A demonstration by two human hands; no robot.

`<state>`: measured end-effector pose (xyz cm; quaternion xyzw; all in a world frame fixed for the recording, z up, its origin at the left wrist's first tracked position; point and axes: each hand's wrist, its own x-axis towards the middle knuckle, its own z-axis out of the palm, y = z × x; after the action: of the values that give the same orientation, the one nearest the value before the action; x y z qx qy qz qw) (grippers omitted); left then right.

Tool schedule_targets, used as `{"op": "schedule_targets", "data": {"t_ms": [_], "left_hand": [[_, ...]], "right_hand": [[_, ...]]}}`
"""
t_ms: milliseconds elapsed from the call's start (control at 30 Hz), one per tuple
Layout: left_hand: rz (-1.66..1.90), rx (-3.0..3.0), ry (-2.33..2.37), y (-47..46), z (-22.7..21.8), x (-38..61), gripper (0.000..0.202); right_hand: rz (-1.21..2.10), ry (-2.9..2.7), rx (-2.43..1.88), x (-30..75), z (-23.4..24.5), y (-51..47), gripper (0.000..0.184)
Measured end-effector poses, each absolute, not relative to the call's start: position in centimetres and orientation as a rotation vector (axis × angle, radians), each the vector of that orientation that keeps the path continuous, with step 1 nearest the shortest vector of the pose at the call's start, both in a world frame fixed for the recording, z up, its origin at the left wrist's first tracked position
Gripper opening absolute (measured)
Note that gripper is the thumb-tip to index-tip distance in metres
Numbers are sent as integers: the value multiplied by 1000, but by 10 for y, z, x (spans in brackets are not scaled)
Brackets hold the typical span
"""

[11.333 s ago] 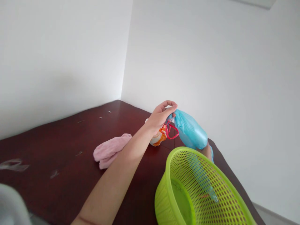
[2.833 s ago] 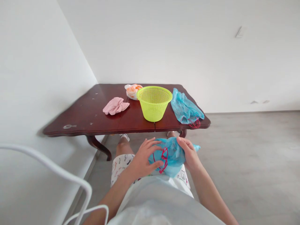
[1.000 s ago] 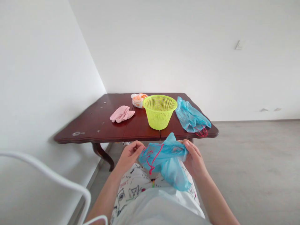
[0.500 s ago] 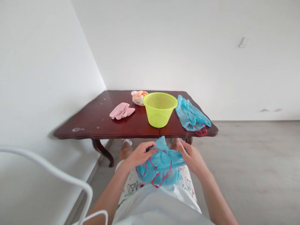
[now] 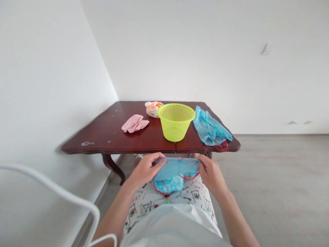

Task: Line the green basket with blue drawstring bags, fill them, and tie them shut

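Note:
A thin blue plastic drawstring bag [image 5: 177, 168] with pink-red strings is stretched between my two hands, above my lap and just short of the table's front edge. My left hand [image 5: 147, 168] pinches its left top corner, while my right hand [image 5: 212, 171] grips the opposite corner. Between them the bag's top edge runs nearly straight; its lower part hangs in folds. On the table beyond my hands stands a yellow-green mesh basket [image 5: 176, 132], upright. Another blue plastic bag [image 5: 210, 127] lies crumpled to the basket's right, its red strings at the table edge.
The dark red wooden table [image 5: 115, 137] has a wavy edge and curved legs. A folded pink cloth [image 5: 135, 123] lies left of the basket. Behind it sits a white and orange plastic bag [image 5: 153, 109]. A white cable or tube [image 5: 64, 195] crosses the lower left, beside the wall.
The bunched bag in my hands is now spread out, its top edge pulled straight. My hands have drawn slightly apart, and the red strings hang lower and to the sides.

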<state>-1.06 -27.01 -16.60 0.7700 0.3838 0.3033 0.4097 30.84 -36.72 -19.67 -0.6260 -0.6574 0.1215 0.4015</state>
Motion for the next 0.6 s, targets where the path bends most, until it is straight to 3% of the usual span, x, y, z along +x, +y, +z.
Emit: {"op": "schedule_targets", "data": {"t_ms": [233, 400, 600], "left_hand": [[772, 2064, 1136, -263, -166, -47, 48], [821, 2105, 1219, -255, -167, -60, 39], [1080, 1714, 1043, -250, -161, -58, 47]], "right_hand": [[182, -1489, -1643, 348, -190, -382, 24], [83, -1488, -1779, 368, -196, -380, 23], [-17, -1440, -1765, 378, -184, -381, 24]]}}
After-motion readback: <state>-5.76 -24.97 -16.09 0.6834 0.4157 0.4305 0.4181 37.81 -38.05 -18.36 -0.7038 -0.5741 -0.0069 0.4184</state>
